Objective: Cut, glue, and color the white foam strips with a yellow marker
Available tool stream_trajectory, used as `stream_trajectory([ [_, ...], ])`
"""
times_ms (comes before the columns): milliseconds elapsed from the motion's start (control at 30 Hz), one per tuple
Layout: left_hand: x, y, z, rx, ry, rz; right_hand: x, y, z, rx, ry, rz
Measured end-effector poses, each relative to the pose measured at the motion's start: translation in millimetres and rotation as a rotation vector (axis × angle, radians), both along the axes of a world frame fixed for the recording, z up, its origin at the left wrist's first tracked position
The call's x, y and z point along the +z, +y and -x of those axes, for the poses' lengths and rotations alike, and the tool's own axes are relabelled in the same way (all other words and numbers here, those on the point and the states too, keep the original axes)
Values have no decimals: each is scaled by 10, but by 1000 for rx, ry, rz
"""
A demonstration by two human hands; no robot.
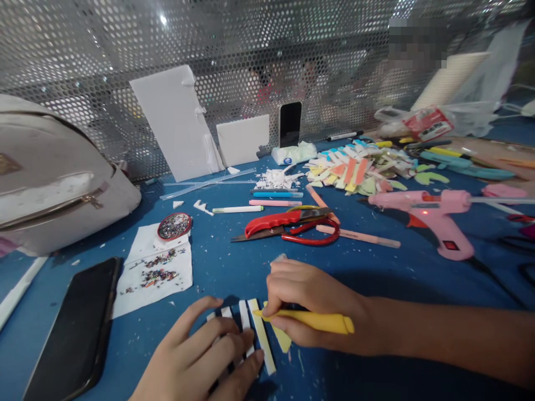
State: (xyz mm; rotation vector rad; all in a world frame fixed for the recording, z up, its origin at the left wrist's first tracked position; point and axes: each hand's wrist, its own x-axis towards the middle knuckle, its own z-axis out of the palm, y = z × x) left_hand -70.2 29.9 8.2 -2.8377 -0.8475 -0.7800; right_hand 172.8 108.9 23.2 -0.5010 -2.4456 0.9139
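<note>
My right hand [305, 306] grips a yellow marker [321, 321]. The marker's tip touches the upper part of a narrow strip [264, 345], which is yellowish. My left hand [204, 351] lies with its fingers spread over several white strips [244, 314] side by side on the blue table. Its fingertips press on the strips near the yellowish one. A pale yellow scrap [282, 338] lies just right of the strip, partly under my right hand.
Red-handled scissors [311, 229] and several markers [278, 203] lie beyond my hands. A pink glue gun [434, 214] with a lit light rests at right. A phone [75, 328] and a bag [58, 172] sit at left. Coloured scraps [355, 167] are heaped at the back.
</note>
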Motion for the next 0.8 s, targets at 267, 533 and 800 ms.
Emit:
stream_trajectory([
  [267, 34, 21, -57, 20, -44, -43, 5, 7, -2, -45, -42, 21],
  [533, 40, 13, -46, 26, -24, -58, 14, 2, -17, -58, -33, 32],
  [800, -15, 2, -6, -2, -16, 3, 2, 22, -73, -38, 68, 85],
])
